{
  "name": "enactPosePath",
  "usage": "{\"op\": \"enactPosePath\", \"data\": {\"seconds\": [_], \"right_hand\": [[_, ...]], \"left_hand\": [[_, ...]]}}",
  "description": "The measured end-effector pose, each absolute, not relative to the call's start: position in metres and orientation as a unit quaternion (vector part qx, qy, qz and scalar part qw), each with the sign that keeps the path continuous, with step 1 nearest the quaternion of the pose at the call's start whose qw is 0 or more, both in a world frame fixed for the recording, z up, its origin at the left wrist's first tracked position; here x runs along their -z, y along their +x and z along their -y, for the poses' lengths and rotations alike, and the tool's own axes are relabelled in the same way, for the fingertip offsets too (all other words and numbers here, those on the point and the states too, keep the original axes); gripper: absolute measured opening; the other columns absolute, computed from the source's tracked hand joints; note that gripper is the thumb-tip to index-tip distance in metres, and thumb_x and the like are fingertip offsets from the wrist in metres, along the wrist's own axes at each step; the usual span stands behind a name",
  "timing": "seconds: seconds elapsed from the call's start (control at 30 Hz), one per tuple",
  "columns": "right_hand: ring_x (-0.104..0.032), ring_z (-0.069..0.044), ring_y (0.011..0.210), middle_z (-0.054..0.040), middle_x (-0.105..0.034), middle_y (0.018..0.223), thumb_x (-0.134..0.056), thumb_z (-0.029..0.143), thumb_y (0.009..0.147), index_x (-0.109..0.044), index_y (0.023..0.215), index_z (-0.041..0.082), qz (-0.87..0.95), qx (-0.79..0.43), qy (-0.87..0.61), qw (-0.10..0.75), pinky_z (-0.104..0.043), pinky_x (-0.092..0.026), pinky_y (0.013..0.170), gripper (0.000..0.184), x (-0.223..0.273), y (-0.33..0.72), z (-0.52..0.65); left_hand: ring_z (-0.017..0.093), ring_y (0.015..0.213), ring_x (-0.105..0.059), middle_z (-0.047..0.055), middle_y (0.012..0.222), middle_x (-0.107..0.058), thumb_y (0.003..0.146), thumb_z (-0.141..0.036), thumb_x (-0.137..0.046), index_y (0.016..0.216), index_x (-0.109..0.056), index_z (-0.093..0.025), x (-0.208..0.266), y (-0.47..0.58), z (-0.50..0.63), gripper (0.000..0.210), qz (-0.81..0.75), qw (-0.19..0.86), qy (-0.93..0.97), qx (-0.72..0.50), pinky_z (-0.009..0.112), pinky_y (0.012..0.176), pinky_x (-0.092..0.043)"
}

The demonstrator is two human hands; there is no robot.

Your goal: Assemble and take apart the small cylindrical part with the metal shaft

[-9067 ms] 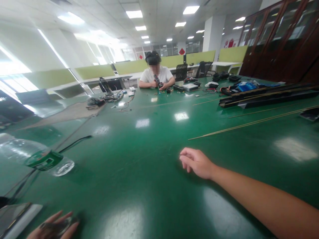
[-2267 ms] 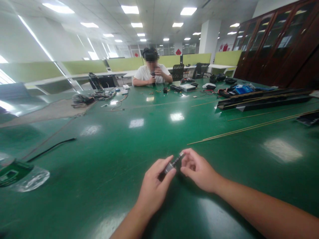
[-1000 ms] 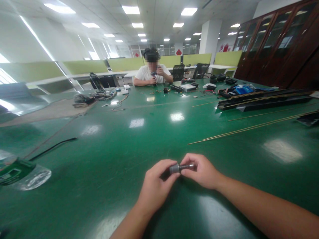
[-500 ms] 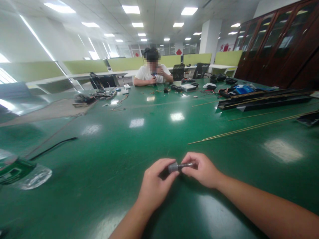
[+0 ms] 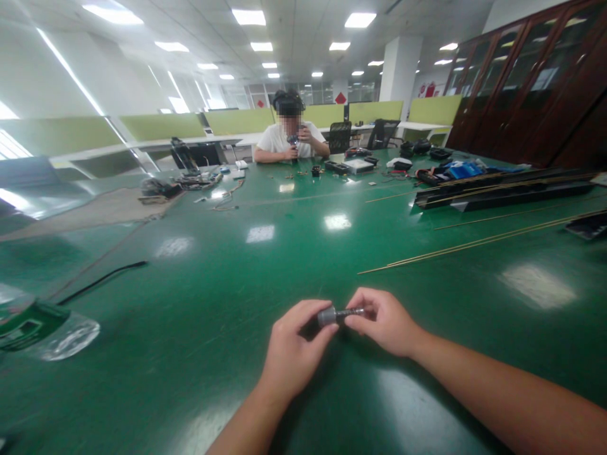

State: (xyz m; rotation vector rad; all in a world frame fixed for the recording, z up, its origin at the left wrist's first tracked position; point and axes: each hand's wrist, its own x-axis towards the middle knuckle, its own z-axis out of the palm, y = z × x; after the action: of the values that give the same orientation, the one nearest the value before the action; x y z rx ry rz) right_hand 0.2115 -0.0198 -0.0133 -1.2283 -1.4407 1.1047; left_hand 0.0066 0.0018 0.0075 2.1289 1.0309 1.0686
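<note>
Between my two hands, just above the green table (image 5: 203,284), is a small bolt-like metal part with a thick grey cylinder (image 5: 327,316) at its left end and a thinner, dark, ridged shaft (image 5: 349,312) to the right. My left hand (image 5: 296,341) pinches the cylinder between thumb and fingers. My right hand (image 5: 384,322) has its thumb and fingertips closed on the shaft, hiding part of its far end. The part lies nearly level. Whether cylinder and shaft are one piece, I cannot tell.
Thin brass-coloured rods (image 5: 427,254) and black channels (image 5: 502,189) lie to the right. A plastic bottle (image 5: 47,328) and a black cable (image 5: 104,279) are at left. Across the table a person in a white shirt (image 5: 270,145) holds a dark object, near scattered small parts.
Both hands and the part between them have shifted very slightly left and up. Their grip looks the same.
</note>
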Motion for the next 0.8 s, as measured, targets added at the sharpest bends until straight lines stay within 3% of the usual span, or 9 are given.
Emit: {"op": "enactPosePath", "data": {"seconds": [0.8], "right_hand": [[-0.053, -0.013, 0.056, 0.0007, -0.061, 0.064, -0.070, 0.022, 0.077, -0.063, 0.081, 0.016, 0.604, -0.417, -0.508, 0.452, -0.024, -0.040, 0.053, 0.010, 0.0096, 0.2153, 0.0210]], "left_hand": [[0.022, 0.097, -0.066, 0.005, 0.104, -0.071, 0.082, -0.027, -0.072, 0.103, -0.072, -0.023, -0.0095, 0.0020, -0.0020, 0.021, -0.399, 0.269, 0.775, -0.410, 0.036, 0.090, -0.052]]}}
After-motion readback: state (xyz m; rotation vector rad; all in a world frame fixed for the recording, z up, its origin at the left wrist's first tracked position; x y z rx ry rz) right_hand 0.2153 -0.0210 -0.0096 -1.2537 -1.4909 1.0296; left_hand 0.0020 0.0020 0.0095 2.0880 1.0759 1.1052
